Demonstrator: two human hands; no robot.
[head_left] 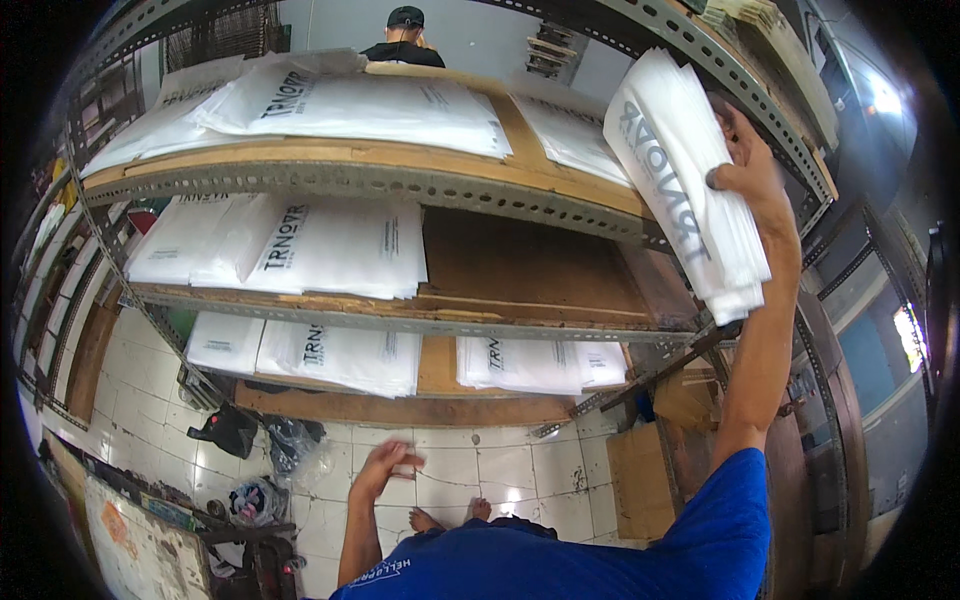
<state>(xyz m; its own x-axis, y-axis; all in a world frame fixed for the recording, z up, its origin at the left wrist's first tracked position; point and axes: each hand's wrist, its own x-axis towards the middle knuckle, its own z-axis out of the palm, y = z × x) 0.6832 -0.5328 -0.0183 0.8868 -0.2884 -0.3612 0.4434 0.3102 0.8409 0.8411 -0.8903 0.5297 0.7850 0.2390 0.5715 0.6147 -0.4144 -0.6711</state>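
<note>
My right hand [752, 172] is closed on a bent bundle of white printed plastic bags [672, 170], thumb on the near face. The bundle is held up at the right end of the top shelf [400, 165], its lower end hanging past the shelf's metal edge. Beside it on that shelf lies a flat stack of similar white bags [575, 135]. Low in front of the shelves, my left hand [383, 470] holds nothing, its fingers apart and a little blurred.
More white bag stacks [340, 250] lie on the middle shelf, others [350, 360] on the lower shelf. A perforated metal upright [120, 260] stands at left. Black plastic bags [228, 430] and a cardboard box [640, 480] are on the tiled floor. Behind the rack is another person [404, 45].
</note>
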